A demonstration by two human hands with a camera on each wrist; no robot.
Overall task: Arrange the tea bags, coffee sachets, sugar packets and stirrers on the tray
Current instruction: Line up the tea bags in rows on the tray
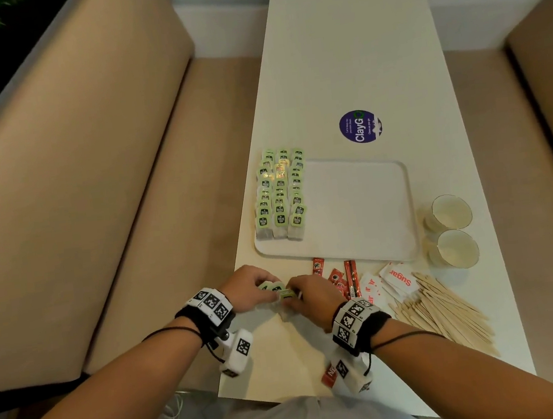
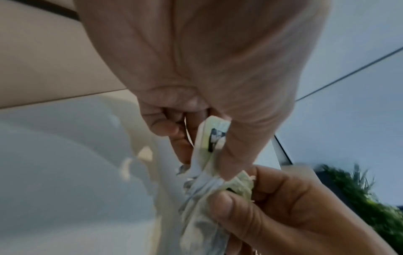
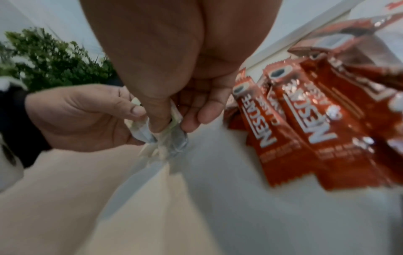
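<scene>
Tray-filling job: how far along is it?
Done: three rows of tea bags lie along the tray edge. In hand: left hand and right hand pinch more tea bags. Left: coffee sachets, sugar packets and stirrers lie off-tray.

One tray, two paper cups at its four o'clock, three rows of tea bags; stirrers too many to count.

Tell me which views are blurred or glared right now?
Head view: sharp but dim, a glare spot on the tea bags on the tray. Left wrist view: tea bags soft, background smeared. Right wrist view: coffee sachets readable, edges motion-blurred.
</scene>
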